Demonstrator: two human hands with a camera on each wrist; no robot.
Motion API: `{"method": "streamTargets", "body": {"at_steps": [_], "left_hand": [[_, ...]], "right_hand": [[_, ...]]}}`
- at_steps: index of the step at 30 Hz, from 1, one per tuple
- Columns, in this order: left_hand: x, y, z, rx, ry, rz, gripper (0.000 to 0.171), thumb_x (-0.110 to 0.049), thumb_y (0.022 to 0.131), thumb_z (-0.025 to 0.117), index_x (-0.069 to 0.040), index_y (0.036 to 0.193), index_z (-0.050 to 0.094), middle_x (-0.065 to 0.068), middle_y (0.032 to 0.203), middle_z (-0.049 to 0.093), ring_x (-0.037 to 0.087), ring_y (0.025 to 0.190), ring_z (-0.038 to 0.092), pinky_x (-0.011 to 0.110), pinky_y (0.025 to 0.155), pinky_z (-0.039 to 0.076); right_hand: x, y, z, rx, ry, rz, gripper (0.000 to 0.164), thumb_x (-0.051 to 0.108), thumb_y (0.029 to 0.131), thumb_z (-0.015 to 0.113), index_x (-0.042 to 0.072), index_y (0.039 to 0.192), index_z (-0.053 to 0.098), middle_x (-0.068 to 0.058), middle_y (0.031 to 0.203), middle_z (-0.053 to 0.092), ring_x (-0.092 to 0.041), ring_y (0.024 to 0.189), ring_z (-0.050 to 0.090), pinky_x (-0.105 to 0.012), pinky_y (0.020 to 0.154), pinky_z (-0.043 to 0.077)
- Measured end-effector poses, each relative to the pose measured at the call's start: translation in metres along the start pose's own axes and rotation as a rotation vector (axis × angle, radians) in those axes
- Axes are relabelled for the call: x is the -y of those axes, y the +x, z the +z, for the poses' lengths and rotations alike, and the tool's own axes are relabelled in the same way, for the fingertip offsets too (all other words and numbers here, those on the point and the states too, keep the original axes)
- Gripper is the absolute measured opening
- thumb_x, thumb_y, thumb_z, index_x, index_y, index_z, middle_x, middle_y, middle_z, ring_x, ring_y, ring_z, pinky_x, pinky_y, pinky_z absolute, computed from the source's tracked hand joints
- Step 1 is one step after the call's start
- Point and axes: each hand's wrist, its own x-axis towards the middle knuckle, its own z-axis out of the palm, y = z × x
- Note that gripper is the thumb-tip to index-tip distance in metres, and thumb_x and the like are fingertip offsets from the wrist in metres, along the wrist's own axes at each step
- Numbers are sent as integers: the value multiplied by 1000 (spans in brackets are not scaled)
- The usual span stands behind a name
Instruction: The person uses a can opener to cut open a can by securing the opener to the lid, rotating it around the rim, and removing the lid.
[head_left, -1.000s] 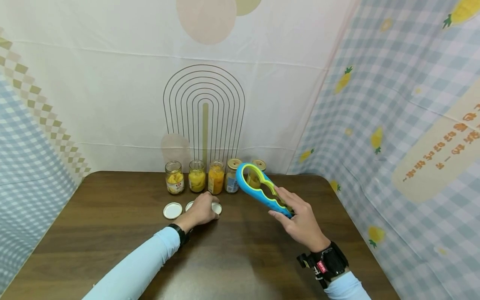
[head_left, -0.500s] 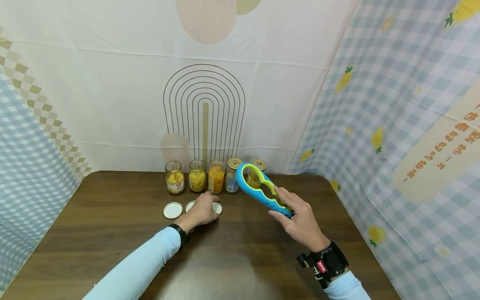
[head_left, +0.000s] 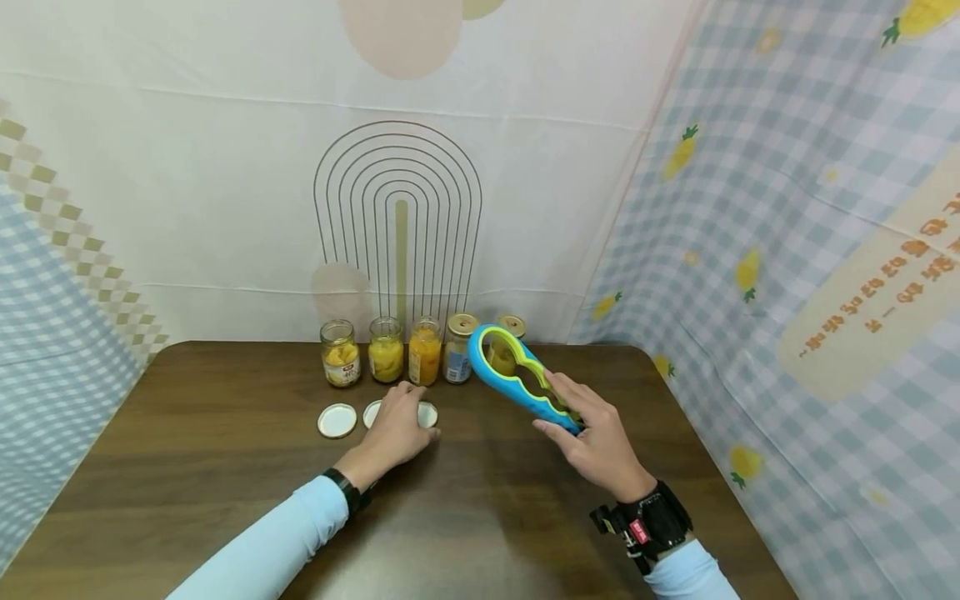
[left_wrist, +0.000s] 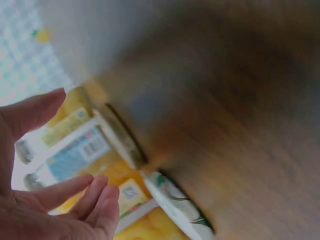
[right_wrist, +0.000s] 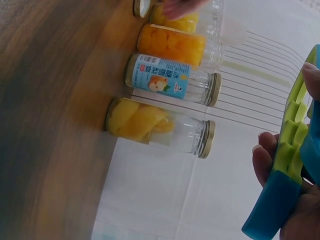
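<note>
Five glass jars (head_left: 423, 352) of yellow and orange fruit stand in a row along the far edge of the tabletop (head_left: 465, 517), which is dark brown wood grain with rounded corners. In the head view your right hand (head_left: 596, 442) grips the narrow end of a jar opener (head_left: 517, 377), a flat blue plastic tool with lime-green lining round its graduated holes, held tilted above the tabletop, its wide ring in front of the two right-hand jars. Your left hand (head_left: 397, 425) lies fingers-down over flat white lids (head_left: 427, 414), with another round white lid (head_left: 337, 420) lying apart to its left. The three left jars stand uncapped; the fourth jar (head_left: 457, 360), with a blue label, and the fifth wear gold-coloured metal caps. The leftmost jar bears a white label with a red mark; its writing is too small to read.

In the left wrist view, which is blurred, your left hand (left_wrist: 45, 200) shows loose, spread fingers clasping nothing, with jar labels close by, one carrying a barcode.

In the right wrist view your right hand (right_wrist: 300, 190) wraps the opener's ribbed green and blue handle (right_wrist: 285, 185). The blue-labelled jar (right_wrist: 172, 79) shows red and white Chinese characters and a fruit picture; beside it the plain jar (right_wrist: 157, 125) holds smooth yellow slices under a gold screw cap.
</note>
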Motion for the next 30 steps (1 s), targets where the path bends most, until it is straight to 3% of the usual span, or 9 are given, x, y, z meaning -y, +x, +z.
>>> {"method": "streamTargets", "body": {"at_steps": [5,11,17,24,30], "left_hand": [[-13,-24,-9,-73,-30,65,75,-30,79,89,4,138,58,22,131,59,40,122,53,56,104,45],[-28,-57,-20,-101,-68,104,72,-31,78,89,0,136,61,19,130,61,39,122,55,57,106,43],[-39,-82,-25,-103,-113,106,70,-33,76,91,-6,135,64,15,132,63,37,122,55,57,105,43],[-42,-89,-24,-129,-116,118,69,-31,75,91,-6,134,64,15,130,63,37,121,56,59,103,43],[-41,-87,-25,-136,-120,123,70,-32,75,91,-6,134,64,13,131,64,35,123,56,58,105,42]], "right_hand": [[-2,-2,-2,0,1,14,70,15,85,85,12,148,54,-18,146,58,-32,129,58,-57,97,53],[-2,-3,-2,-5,0,18,71,16,85,85,13,149,54,-19,147,57,-34,133,54,-64,107,43],[-2,-4,-3,-6,-2,10,71,15,85,85,12,149,53,-20,147,57,-34,130,56,-60,98,51],[-1,-7,-4,-14,-5,23,72,16,85,85,13,149,53,-22,147,56,-35,133,54,-68,107,40],[1,-7,-5,-15,-4,23,71,16,85,85,14,149,53,-21,147,56,-36,133,55,-69,106,40]]}}
